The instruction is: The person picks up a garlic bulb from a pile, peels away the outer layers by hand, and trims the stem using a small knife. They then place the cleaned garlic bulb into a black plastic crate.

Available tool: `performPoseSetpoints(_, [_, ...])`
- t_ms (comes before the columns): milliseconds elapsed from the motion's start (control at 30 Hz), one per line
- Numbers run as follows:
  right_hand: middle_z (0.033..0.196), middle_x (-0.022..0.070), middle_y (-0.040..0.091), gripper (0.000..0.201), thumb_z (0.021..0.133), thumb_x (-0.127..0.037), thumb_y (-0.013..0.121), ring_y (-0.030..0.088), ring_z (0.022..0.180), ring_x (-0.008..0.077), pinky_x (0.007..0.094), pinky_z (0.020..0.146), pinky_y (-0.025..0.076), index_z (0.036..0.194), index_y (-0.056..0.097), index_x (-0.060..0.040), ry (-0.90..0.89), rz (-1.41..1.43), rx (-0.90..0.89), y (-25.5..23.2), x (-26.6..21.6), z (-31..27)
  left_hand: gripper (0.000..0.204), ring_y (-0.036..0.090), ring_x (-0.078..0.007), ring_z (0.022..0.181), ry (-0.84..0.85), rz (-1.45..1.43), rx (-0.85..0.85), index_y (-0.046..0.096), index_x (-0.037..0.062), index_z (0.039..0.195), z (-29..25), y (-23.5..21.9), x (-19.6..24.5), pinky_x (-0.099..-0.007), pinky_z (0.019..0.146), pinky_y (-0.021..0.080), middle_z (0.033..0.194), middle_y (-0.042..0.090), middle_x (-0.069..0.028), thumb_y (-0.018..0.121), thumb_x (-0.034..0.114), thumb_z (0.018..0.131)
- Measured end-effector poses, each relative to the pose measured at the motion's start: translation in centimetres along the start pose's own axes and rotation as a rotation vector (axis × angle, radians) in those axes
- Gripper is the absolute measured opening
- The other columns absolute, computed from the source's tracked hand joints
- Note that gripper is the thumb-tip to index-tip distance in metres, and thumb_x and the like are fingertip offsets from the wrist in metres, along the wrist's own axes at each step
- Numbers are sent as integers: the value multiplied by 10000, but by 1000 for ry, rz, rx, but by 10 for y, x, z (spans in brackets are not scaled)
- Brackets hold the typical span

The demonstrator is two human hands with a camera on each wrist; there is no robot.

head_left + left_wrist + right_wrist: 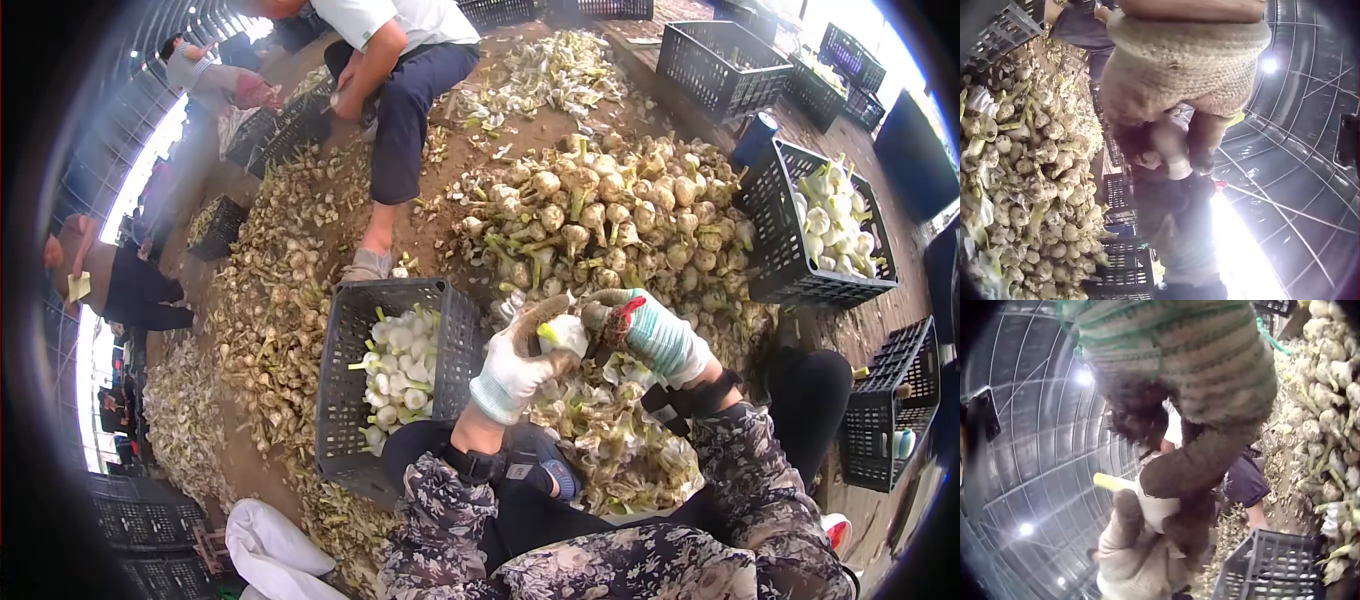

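Observation:
In the head view, a white garlic bulb [566, 336] with a short green stem is gripped by the gloved left hand [520, 362], fingers curled round it. The right hand [648, 332], in a teal-striped glove, curls its fingers at the bulb's right side; whether they pinch the bulb or a bit of skin is hidden. The right wrist view shows the bulb [1157, 503] between both hands, the right hand's fingers [1179, 472] bent against it and its yellow-green stem pointing left. In the left wrist view the left glove [1179, 69] covers most of the bulb.
A black crate [335, 370] of peeled white bulbs stands left of the hands, another crate [790, 290] of bulbs at the right. Beyond the hands lies a heap of unpeeled garlic [640, 210]. Loose skins [620, 450] lie below the hands. A seated person [420, 60] works ahead.

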State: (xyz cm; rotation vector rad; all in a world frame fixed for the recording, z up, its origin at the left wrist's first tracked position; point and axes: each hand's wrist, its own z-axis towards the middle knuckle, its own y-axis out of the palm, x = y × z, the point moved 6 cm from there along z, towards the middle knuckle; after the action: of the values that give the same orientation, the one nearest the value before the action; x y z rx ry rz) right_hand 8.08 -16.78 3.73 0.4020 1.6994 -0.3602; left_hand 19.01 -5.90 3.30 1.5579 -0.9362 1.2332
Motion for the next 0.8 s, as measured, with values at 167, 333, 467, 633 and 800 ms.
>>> performPoseSetpoints(167, [824,78,619,407,862,-355,547,624,731,186,268,664,503,1014,569,22,-129,234,6,1,-14,-16,581,542,-151,988,19,-311,-29,478,-10,1229,0,1,3,-272,819,474,1149,527,-101,706,-29,695])
performPoseSetpoints(333, [764,25,592,312,816,-227,628,524,667,72,221,590,432,970,577,40,177,16,99,14,-11,-12,629,544,-167,991,202,311,149,514,-11,1196,0,-2,16,-272,834,473,1121,526,-98,753,-43,615])
performPoseSetpoints(467, [775,70,630,308,800,-193,637,548,708,94,238,631,452,985,598,50,111,-18,227,-7,2,-6,599,544,-176,996,208,282,154,540,-8,1166,-3,-2,21,-271,821,484,1090,514,-102,739,-62,604])
performPoseSetpoints(633, [775,81,643,218,811,-126,620,561,694,109,245,636,461,961,607,33,-106,-174,246,16,-4,-10,591,562,-176,968,275,535,177,525,-15,1175,-3,-1,24,-280,796,499,1097,526,-108,729,-66,622])
performPoseSetpoints(800, [846,56,638,259,849,-193,606,561,711,105,262,621,469,1017,581,3,159,132,234,-5,20,2,625,571,-198,963,-22,-266,-62,424,3,1273,-4,2,0,-292,797,488,1144,548,-149,641,-50,689])
